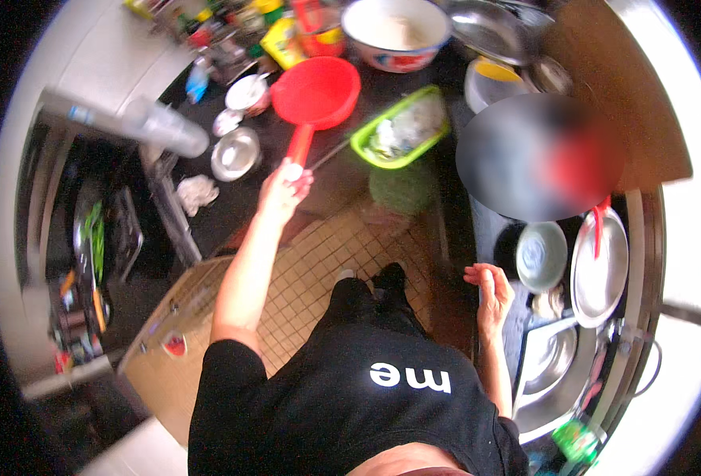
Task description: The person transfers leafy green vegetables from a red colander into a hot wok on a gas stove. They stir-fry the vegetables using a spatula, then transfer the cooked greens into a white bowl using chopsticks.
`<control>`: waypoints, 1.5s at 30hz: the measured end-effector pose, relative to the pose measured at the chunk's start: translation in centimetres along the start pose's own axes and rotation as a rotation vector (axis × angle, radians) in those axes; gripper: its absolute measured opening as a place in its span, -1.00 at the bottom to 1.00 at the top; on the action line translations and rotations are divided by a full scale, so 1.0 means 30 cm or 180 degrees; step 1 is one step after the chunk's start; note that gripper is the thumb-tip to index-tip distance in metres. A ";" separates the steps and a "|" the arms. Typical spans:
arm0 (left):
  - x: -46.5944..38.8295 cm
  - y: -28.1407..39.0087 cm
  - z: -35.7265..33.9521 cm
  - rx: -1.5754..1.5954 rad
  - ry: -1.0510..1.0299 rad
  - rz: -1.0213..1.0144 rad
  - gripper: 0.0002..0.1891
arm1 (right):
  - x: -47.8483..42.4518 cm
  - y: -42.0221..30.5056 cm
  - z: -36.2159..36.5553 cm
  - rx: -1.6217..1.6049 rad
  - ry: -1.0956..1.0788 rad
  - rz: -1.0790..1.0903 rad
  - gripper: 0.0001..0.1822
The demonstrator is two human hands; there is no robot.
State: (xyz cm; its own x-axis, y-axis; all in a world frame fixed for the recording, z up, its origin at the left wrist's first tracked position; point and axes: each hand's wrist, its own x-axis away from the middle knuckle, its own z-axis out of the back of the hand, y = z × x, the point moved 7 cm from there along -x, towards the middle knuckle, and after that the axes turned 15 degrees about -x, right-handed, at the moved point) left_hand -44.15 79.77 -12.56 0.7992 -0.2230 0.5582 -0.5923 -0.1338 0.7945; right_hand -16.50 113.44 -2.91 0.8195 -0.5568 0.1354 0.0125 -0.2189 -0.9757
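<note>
My left hand (283, 187) grips the handle of a red plastic dipper or strainer (317, 92), held out over the dark countertop. The dipper's round bowl points away from me. To its right lies a lime-green plastic basket (362, 140) with crumpled plastic inside. Left of the handle are a small metal bowl (235, 153) and a small white bowl (247, 92). My right hand (493, 294) hangs by the right counter's edge with loosely bent fingers and nothing in it. A pale green bowl (542, 256) is the nearest vessel to that hand.
A white enamel basin (380, 56) with pale contents stands at the back, beside bottles and packets. On the right counter are a metal pan (600, 273) and a sink (549, 410). A blurred patch hides part of that counter. A crumpled cloth (197, 194) lies at left.
</note>
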 end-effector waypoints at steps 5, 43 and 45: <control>-0.048 0.041 -0.040 0.0275 -0.0479 -0.0139 -0.65 | 0.197 0.026 0.075 -0.0111 0.0650 -0.0082 -0.80; 1.868 -1.617 -1.074 -0.3971 -0.5174 0.0608 -0.66 | 2.701 0.446 0.528 -0.3313 0.6721 0.2297 -0.80; 1.943 -1.680 -1.088 -0.4154 -0.5414 0.0608 -0.67 | 2.707 0.472 0.521 -0.3738 0.6786 0.2675 -0.78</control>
State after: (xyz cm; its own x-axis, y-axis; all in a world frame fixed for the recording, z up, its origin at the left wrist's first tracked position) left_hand 35.63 105.04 -12.28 -0.5266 -0.6708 0.5222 0.3495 0.3891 0.8523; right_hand 59.19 77.64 -8.42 -0.7954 -0.2058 0.5700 -0.5638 0.5962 -0.5715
